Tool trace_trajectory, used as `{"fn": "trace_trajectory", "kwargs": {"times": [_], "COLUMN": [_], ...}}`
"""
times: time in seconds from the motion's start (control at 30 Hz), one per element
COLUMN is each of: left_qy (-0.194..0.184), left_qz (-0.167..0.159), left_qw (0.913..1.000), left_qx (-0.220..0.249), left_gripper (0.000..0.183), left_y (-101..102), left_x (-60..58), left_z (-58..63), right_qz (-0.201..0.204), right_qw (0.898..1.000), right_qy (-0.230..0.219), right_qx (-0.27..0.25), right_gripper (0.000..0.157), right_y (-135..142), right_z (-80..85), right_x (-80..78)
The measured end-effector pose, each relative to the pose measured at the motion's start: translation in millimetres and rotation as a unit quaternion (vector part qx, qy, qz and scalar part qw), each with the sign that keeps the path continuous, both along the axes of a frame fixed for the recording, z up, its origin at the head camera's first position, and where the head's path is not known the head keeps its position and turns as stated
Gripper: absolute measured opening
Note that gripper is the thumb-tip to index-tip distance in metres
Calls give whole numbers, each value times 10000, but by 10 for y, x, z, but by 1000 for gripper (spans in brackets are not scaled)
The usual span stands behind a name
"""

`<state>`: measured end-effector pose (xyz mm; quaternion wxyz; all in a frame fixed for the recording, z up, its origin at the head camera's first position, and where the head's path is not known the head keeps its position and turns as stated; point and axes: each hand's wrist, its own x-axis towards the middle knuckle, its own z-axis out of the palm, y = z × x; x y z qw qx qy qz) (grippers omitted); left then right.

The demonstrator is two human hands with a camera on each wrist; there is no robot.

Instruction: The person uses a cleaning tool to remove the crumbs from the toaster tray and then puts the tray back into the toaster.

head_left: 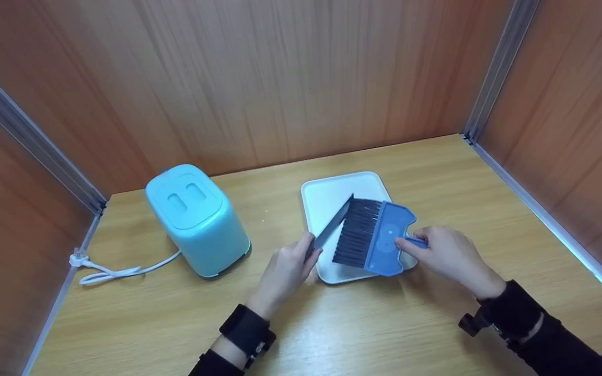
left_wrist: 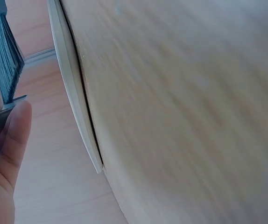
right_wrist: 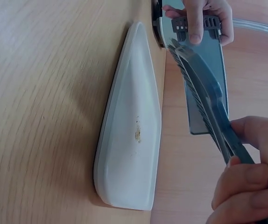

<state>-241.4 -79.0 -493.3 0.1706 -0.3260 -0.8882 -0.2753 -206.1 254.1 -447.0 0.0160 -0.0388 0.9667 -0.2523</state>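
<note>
My left hand (head_left: 290, 263) pinches one end of a thin grey crumb tray (head_left: 331, 225), which stands tilted on edge above a white tray (head_left: 327, 196). Its slotted end shows under the thumb in the right wrist view. My right hand (head_left: 447, 256) grips the short handle of a blue brush (head_left: 392, 237). The brush's dark bristles (left_wrist: 5, 60) reach across to the crumb tray's face. Small brown crumbs (right_wrist: 137, 134) lie in the white tray, below both tools. Much of the crumb tray is hidden behind the brush.
A light blue toaster (head_left: 217, 240) with a slotted top stands to the left. Its white cord (head_left: 154, 266) lies bundled near the left panel. Wood panels (head_left: 306, 78) enclose the table (head_left: 259, 209) at the back and both sides.
</note>
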Motion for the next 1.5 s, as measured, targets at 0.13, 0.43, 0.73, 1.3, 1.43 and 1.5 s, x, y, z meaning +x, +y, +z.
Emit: {"fn": "trace_trajectory", "kwargs": {"times": [0.13, 0.43, 0.73, 1.3, 1.43, 1.5], "left_qy": [-90, 261, 459, 378, 450, 482], "left_qz": [-36, -49, -17, -21, -19, -27], "left_qw": [9999, 9995, 9989, 9991, 9989, 9988], "left_qx": [-66, -199, -136, -187, -136, -101], "left_gripper": [11, 11, 13, 13, 13, 13], "left_y": [-10, 1, 30, 27, 17, 15], "left_x": [7, 20, 20, 21, 26, 34], "left_z": [17, 29, 11, 4, -6, -4], "right_qz": [-83, 262, 481, 272, 413, 479], "right_qw": [9999, 9994, 9978, 9995, 9989, 9983], "right_qy": [-102, -212, -375, -170, -216, -301], "right_qx": [-25, -63, -257, 25, -72, -115], "right_gripper": [60, 60, 59, 59, 58, 57], "right_y": [21, 98, 112, 94, 95, 93], "right_z": [-50, -139, -68, -81, -111, -102], "right_x": [-45, -46, 41, -14, 7, 37]}}
